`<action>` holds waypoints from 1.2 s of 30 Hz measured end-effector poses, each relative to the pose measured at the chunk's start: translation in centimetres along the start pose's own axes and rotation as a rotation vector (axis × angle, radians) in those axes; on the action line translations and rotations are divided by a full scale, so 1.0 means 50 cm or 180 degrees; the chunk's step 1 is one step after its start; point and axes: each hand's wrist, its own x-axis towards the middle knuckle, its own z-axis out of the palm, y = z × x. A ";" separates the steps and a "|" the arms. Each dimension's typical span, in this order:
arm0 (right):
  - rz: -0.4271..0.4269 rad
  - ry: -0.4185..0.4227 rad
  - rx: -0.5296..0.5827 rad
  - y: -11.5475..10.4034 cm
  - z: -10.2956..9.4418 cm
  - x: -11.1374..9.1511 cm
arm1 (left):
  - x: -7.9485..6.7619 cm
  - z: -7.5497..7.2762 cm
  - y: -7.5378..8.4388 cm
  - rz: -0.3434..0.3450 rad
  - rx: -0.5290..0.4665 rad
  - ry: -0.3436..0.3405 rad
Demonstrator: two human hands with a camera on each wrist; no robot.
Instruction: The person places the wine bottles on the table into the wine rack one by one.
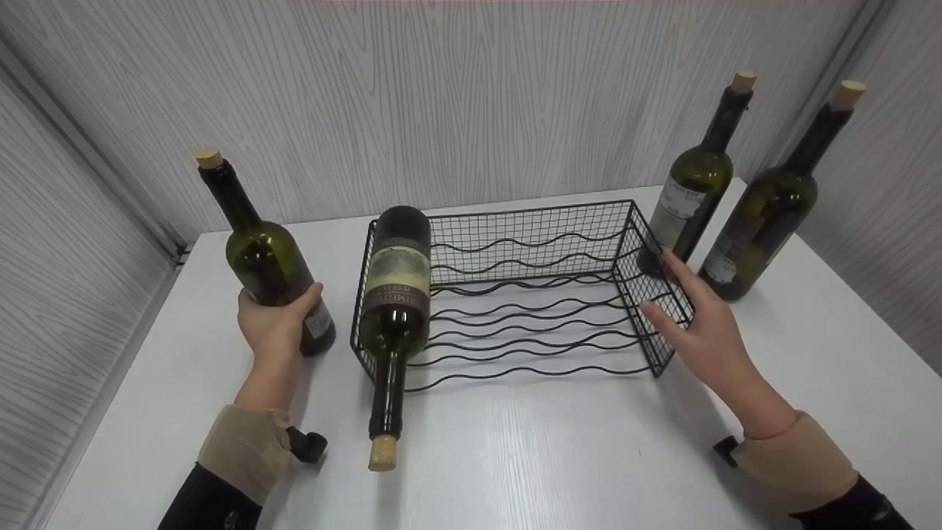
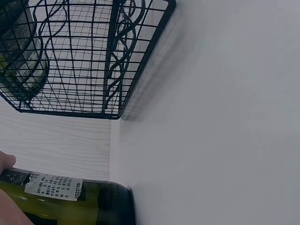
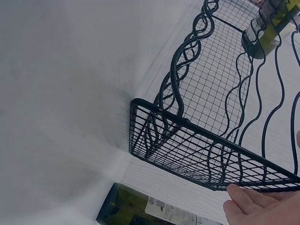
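At the left, my left hand (image 1: 272, 324) grips the lower body of a corked green wine bottle (image 1: 268, 258), thumb toward the rack. The bottle's base and white label also show in the left wrist view. My right hand (image 1: 710, 335) holds the right end of a black wire wine rack (image 1: 544, 305), thumb over the inner side and fingers outside the mesh (image 3: 211, 157). Another wine bottle (image 1: 397, 302) lies in the rack's leftmost place, its neck and cork pointing toward me past the front edge.
Two corked wine bottles stand right of the rack, one close behind its end (image 1: 688, 195) and one further right (image 1: 765, 221). A white table (image 1: 515, 456) carries everything. Grey wood-grain panels (image 1: 471, 103) rise behind and at both sides.
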 end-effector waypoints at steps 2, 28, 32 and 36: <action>-0.0007 0.0006 0.0001 0.001 0.001 0.000 | -0.001 -0.002 -0.001 0.0021 -0.0014 -0.0020; 0.0023 -0.0037 0.0019 -0.001 0.003 0.000 | -0.026 -0.036 0.049 0.0575 0.0206 0.0248; 0.0018 -0.0024 0.0013 -0.002 0.002 0.000 | -0.036 -0.037 0.062 0.0853 0.0133 0.0312; 0.0016 -0.0010 0.0000 -0.003 0.002 -0.001 | -0.044 -0.034 0.067 0.1262 0.0086 0.0383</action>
